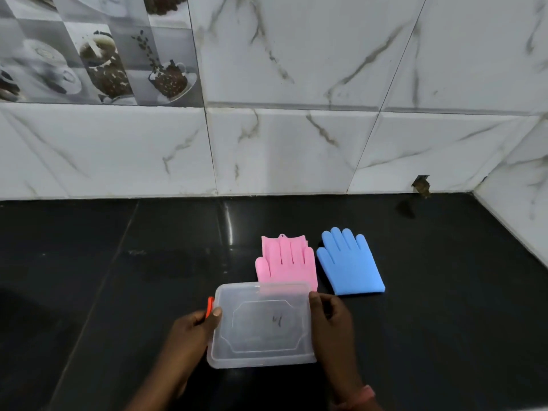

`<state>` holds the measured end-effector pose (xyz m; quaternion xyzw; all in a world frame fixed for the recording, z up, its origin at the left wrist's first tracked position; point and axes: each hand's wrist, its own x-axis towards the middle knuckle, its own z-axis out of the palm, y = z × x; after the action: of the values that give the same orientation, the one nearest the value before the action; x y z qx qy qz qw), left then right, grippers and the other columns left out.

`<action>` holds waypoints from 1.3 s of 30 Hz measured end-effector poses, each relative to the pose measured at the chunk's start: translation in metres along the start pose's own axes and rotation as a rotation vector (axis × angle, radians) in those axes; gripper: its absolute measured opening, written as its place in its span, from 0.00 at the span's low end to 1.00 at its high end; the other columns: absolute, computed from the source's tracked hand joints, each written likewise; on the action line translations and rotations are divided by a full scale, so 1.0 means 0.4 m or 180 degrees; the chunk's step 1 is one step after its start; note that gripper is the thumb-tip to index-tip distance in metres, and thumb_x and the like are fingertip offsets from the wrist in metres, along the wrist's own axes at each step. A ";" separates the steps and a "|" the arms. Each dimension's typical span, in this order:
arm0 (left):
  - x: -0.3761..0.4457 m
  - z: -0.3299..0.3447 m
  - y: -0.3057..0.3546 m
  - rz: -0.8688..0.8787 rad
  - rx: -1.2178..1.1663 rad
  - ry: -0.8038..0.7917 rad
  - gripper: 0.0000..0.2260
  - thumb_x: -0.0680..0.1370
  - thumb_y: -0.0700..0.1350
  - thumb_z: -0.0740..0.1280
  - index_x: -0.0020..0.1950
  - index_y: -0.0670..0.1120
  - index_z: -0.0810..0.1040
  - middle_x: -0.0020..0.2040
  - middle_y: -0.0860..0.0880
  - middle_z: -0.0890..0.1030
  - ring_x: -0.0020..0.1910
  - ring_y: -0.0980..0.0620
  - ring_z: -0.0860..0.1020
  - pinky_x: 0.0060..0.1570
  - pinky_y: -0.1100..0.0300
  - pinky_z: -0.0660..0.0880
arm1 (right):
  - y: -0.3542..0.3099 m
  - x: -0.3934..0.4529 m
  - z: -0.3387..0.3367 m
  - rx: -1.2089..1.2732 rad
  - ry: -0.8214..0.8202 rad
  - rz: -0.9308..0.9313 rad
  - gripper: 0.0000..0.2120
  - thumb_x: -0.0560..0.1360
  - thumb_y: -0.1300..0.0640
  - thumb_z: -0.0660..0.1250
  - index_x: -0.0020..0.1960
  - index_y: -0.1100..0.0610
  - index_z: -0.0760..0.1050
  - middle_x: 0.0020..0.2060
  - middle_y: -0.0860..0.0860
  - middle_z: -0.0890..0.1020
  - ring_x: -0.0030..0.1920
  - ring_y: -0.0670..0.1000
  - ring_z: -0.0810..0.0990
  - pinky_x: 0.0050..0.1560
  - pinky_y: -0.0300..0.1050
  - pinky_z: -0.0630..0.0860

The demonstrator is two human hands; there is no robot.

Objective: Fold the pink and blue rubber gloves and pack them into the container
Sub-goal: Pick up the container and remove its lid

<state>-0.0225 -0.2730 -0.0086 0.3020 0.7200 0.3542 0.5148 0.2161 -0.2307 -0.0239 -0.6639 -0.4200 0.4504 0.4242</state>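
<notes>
Both hands were on the clear container (261, 324), sitting near on the black counter (118, 277)! The left hand (192, 330) clamped its left edge by the red clip (210, 307), the right hand (332, 318) gripped the right edge. Just beyond lay the pink glove (286, 262), folded, and right of it, the blue glove (350, 262), flat, 2 gloves close together.

Counter (89, 292) lies open left; container (261, 324) crowds pink glove (286, 262)

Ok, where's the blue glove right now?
In the head view, the blue glove lies flat on the black counter, right of the pink glove.
</notes>
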 end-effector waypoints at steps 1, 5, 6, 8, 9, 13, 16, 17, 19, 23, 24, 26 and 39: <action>-0.009 0.005 -0.013 -0.0022 0.0089 0.0072 0.15 0.83 0.52 0.66 0.47 0.45 0.88 0.40 0.48 0.89 0.38 0.49 0.88 0.46 0.49 0.84 | 0.016 -0.011 0.003 -0.0113 0.0052 -0.0047 0.08 0.79 0.44 0.65 0.50 0.46 0.79 0.44 0.43 0.85 0.42 0.41 0.84 0.41 0.40 0.81; -0.018 0.016 -0.013 0.0059 0.0308 0.0332 0.20 0.83 0.56 0.65 0.42 0.44 0.88 0.37 0.47 0.88 0.39 0.45 0.87 0.49 0.45 0.82 | 0.032 -0.031 0.010 -0.0241 0.0294 -0.0159 0.08 0.81 0.47 0.62 0.47 0.44 0.79 0.42 0.41 0.84 0.44 0.41 0.83 0.41 0.36 0.77; -0.017 0.018 -0.005 0.0051 0.0298 0.0340 0.21 0.83 0.56 0.65 0.41 0.43 0.88 0.37 0.46 0.88 0.40 0.44 0.87 0.51 0.43 0.82 | 0.031 -0.029 0.011 -0.0264 0.0306 -0.0181 0.08 0.81 0.48 0.62 0.47 0.44 0.79 0.42 0.41 0.84 0.44 0.41 0.83 0.42 0.38 0.79; -0.012 0.022 0.007 0.0013 0.0285 0.0388 0.23 0.83 0.57 0.65 0.41 0.41 0.87 0.36 0.43 0.88 0.41 0.40 0.87 0.51 0.42 0.82 | 0.025 -0.020 0.016 -0.0395 0.0361 -0.0276 0.10 0.82 0.51 0.61 0.50 0.47 0.81 0.44 0.42 0.84 0.46 0.42 0.83 0.47 0.43 0.81; -0.008 0.024 0.009 -0.0035 0.0246 0.0424 0.24 0.83 0.57 0.65 0.42 0.40 0.87 0.36 0.42 0.88 0.42 0.38 0.87 0.50 0.42 0.82 | 0.023 -0.015 0.018 -0.0455 0.0394 -0.0323 0.10 0.82 0.52 0.61 0.51 0.49 0.82 0.45 0.43 0.84 0.46 0.43 0.83 0.48 0.44 0.81; 0.007 0.014 -0.006 -0.0599 -0.0399 0.0323 0.18 0.84 0.51 0.64 0.48 0.39 0.86 0.38 0.40 0.88 0.38 0.39 0.87 0.31 0.52 0.81 | 0.023 0.004 0.015 -0.0499 0.0438 -0.0327 0.12 0.83 0.53 0.60 0.50 0.51 0.83 0.43 0.44 0.85 0.45 0.44 0.83 0.47 0.44 0.82; 0.012 0.011 -0.042 -0.0725 -0.0520 0.0092 0.12 0.83 0.43 0.64 0.47 0.38 0.83 0.33 0.42 0.86 0.27 0.47 0.82 0.21 0.62 0.74 | 0.025 0.010 0.014 -0.0430 0.0357 -0.0163 0.13 0.83 0.52 0.60 0.49 0.50 0.83 0.43 0.44 0.86 0.45 0.44 0.84 0.48 0.45 0.83; 0.012 0.014 -0.052 -0.0759 -0.0539 0.0024 0.09 0.81 0.39 0.63 0.48 0.37 0.82 0.33 0.42 0.85 0.26 0.47 0.80 0.21 0.62 0.73 | 0.027 0.014 0.012 -0.0370 0.0357 -0.0061 0.13 0.83 0.53 0.60 0.49 0.51 0.84 0.43 0.44 0.86 0.45 0.45 0.84 0.48 0.47 0.83; 0.012 0.018 -0.066 -0.0799 -0.0514 -0.0077 0.09 0.79 0.36 0.62 0.52 0.37 0.82 0.34 0.42 0.85 0.29 0.47 0.80 0.22 0.62 0.73 | 0.026 0.025 -0.001 -0.0161 0.0285 0.0200 0.14 0.82 0.57 0.61 0.46 0.50 0.85 0.41 0.45 0.87 0.45 0.48 0.85 0.48 0.49 0.83; 0.019 0.012 -0.066 -0.0790 -0.0397 -0.0089 0.08 0.79 0.35 0.63 0.47 0.38 0.81 0.32 0.41 0.84 0.27 0.48 0.79 0.24 0.60 0.73 | 0.029 0.033 -0.012 -0.0626 0.0382 0.0045 0.13 0.82 0.51 0.62 0.62 0.53 0.79 0.60 0.49 0.83 0.60 0.51 0.80 0.60 0.48 0.76; 0.020 0.010 -0.065 -0.0771 -0.0382 -0.0073 0.07 0.79 0.35 0.64 0.47 0.37 0.81 0.33 0.40 0.84 0.27 0.46 0.80 0.26 0.59 0.73 | 0.024 0.024 -0.011 -0.0937 0.0567 -0.0240 0.19 0.81 0.47 0.62 0.68 0.54 0.74 0.64 0.50 0.79 0.64 0.52 0.77 0.63 0.47 0.73; 0.022 0.008 -0.069 -0.0731 -0.0427 -0.0008 0.05 0.79 0.35 0.65 0.48 0.37 0.81 0.34 0.39 0.85 0.28 0.45 0.80 0.27 0.58 0.75 | 0.004 -0.003 -0.004 -0.1481 0.0465 -0.0966 0.31 0.75 0.34 0.62 0.72 0.51 0.68 0.69 0.50 0.74 0.70 0.53 0.72 0.67 0.45 0.68; 0.039 -0.005 -0.070 -0.0736 -0.0662 -0.0258 0.09 0.85 0.41 0.62 0.57 0.43 0.81 0.44 0.41 0.89 0.43 0.41 0.86 0.35 0.52 0.84 | -0.045 0.036 0.115 -0.3345 -0.2491 -0.2714 0.60 0.58 0.26 0.73 0.78 0.39 0.41 0.77 0.49 0.48 0.77 0.60 0.47 0.74 0.60 0.37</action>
<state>-0.0307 -0.2767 -0.0393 0.1763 0.6880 0.3527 0.6093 0.1725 -0.2037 -0.0212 -0.3519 -0.9161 0.1919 0.0116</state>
